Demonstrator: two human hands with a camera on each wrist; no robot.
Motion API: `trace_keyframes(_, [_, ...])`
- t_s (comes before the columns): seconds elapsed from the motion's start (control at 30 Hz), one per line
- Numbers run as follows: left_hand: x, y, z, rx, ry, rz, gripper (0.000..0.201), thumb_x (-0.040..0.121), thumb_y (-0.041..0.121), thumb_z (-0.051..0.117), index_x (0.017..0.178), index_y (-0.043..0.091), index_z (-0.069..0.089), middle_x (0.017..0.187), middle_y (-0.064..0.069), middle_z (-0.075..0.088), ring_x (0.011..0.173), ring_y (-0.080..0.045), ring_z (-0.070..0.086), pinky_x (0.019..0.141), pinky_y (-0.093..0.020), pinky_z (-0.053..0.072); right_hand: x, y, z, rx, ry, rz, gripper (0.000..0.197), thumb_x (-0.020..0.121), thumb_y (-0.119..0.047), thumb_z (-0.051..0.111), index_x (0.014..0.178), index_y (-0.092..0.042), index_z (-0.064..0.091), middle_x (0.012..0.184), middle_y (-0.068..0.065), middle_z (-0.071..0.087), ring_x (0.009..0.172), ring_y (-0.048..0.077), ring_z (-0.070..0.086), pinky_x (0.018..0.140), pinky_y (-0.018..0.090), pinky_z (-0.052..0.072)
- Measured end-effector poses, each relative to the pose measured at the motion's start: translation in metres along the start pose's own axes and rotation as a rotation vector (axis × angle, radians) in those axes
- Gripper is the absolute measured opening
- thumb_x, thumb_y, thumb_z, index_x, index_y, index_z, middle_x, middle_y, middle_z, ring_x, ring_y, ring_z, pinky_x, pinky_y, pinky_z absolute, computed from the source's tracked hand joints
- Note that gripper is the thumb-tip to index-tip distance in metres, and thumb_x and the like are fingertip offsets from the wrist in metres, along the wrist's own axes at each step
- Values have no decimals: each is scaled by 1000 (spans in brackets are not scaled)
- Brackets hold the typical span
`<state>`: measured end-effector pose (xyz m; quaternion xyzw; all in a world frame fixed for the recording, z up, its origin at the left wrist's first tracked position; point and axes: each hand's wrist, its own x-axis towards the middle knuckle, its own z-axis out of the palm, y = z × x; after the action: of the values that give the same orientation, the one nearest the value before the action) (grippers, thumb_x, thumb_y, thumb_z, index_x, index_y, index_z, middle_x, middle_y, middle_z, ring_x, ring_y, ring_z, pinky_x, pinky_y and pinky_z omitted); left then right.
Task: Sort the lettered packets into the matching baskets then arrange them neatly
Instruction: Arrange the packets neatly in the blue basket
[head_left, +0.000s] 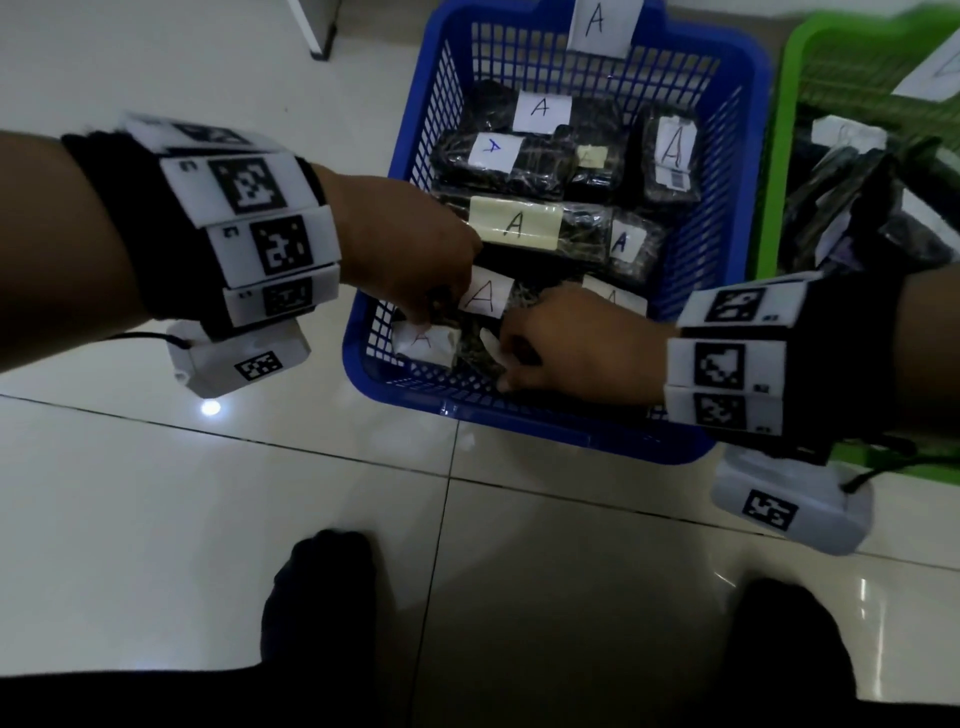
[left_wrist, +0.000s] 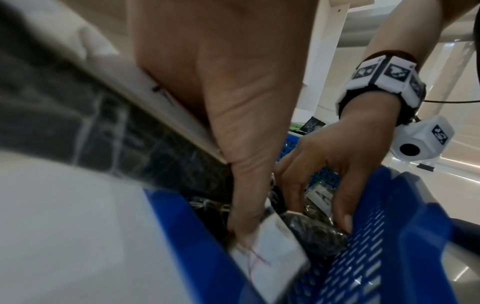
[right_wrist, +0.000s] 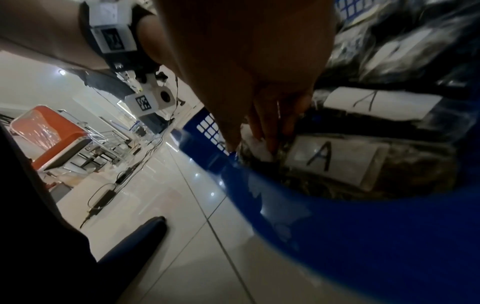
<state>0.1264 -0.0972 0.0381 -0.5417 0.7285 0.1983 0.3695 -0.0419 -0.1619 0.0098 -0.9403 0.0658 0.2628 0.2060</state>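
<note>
Both hands work low in the frame inside the blue basket (head_left: 737, 156), left hand (head_left: 415, 260) and right hand (head_left: 561, 343) each pinching the red-lettered packet (head_left: 423, 340). Best lay it flat, label up, square with its neighbours.

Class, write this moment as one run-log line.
stage: arranging | left hand: pinching packet with red A | right hand: gripping same packet's other end | place: near end of blue basket | green basket: beside, untouched

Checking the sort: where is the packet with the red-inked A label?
Head view: the red-A packet lies in the blue basket, near-left corner, under the left hand, beside the right hand.
</note>
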Motion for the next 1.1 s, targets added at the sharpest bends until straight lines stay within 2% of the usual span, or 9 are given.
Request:
trace_keyframes(0.07, [0, 1, 0, -17, -26, -54, 48, 77, 48, 69, 117, 23, 59, 111, 5, 60, 98, -20, 61, 84, -38, 54, 2, -2, 7, -37, 26, 25, 47, 84, -48, 60, 114, -13, 50, 107, 11, 61, 101, 27, 53, 85, 35, 44])
trace_keyframes(0.2, [5, 7, -1, -46, -66, -128, 51, 69, 47, 77, 110, 21, 62, 95, 4, 65, 87, -19, 63, 80, -38, 56, 1, -4, 16, 92, 92, 115, 54, 80, -47, 66, 119, -16, 45, 110, 11, 57, 107, 28, 46, 78, 29, 29])
trace_keyframes(0.33, [7, 10, -1, -56, -31, -111, 47, 82, 51, 63, 114, 17, 60, 94, 2, 64, 84, -18, 62, 79, -33, 54, 7, -2, 19, 209, 93, 142, 58, 75, -46, 71, 120, -23, 42, 106, 10, 54, 107, 28, 43, 81, 33, 30])
trace_keyframes(0.6, [9, 18, -5, -54, -55, -82, 43, 85, 48, 60, 111, 14, 62, 83, 2, 57, 74, -16, 54, 74, -31, 51, 12, -8, 24, 63, 146, 89, 60, 78, -42, 68, 128, -25, 39, 103, 6, 62, 106, 26, 41, 84, 34, 33])
trace_keyframes(0.7, [9, 16, -10, -161, -128, -85, 42, 91, 48, 50, 107, 13, 64, 78, 2, 59, 64, -9, 52, 65, -24, 45, 13, -10, 27, -8, 163, 97, 63, 80, -40, 67, 133, -26, 36, 107, 7, 62, 109, 27, 42, 85, 35, 32])
trace_keyframes(0.77, [7, 8, -18, -323, -162, -103, 38, 95, 44, 43, 106, 13, 64, 82, 0, 60, 66, -9, 53, 62, -22, 42, 14, -9, 28, -18, 157, 105, 65, 79, -42, 66, 135, -27, 35, 108, 7, 62, 111, 27, 41, 86, 35, 32])
trace_keyframes(0.9, [-7, -16, -40, -537, -124, -109, 31, 94, 41, 44, 113, 24, 61, 100, 4, 61, 88, -13, 57, 81, -32, 45, 11, -3, 24, 57, 157, 97, 60, 78, -46, 68, 127, -26, 40, 101, 5, 63, 107, 24, 40, 87, 35, 30])
trace_keyframes(1.0, [-19, -30, -53, -665, -52, -145, 27, 92, 37, 46, 110, 26, 62, 94, 9, 60, 84, -9, 55, 72, -29, 41, 6, 1, 19, 118, 146, 92, 63, 79, -49, 66, 131, -26, 38, 104, 5, 59, 107, 23, 43, 93, 34, 27])
trace_keyframes(1.1, [-23, -38, -56, -736, 194, -194, 23, 94, 33, 44, 107, 24, 61, 94, 5, 60, 82, -9, 54, 75, -28, 38, 2, 6, 18, 169, 140, 87, 61, 83, -51, 60, 135, -30, 35, 113, 4, 56, 113, 21, 43, 98, 34, 22])
